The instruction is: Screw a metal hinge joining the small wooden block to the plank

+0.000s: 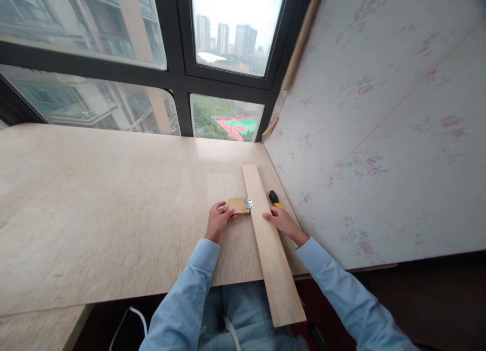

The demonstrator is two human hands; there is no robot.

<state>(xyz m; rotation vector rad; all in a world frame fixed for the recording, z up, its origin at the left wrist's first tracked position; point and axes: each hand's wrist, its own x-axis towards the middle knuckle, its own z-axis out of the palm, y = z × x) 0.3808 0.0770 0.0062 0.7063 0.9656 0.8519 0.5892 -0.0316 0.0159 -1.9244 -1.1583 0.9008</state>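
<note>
A long pale wooden board [268, 239] lies across the sill, its near end jutting past the front edge above my lap. A silver metal hinge [248, 204] joins it to a small wooden block [237, 205] on its left side. My left hand [220, 219] grips the lower left corner of that block between thumb and fingers. At the board's right edge, my right hand [283, 222] has its thumb on top and its fingers partly hidden along the side. Just beyond that hand rests a screwdriver with a black and yellow handle [274, 198].
The marble-patterned sill [114, 204] stretches far to the left. A wall with flowered paper [372, 138] rises close on the right. Dark-framed windows [182, 62] stand behind. Below the sill's front edge a white cable [138, 315] hangs at the left.
</note>
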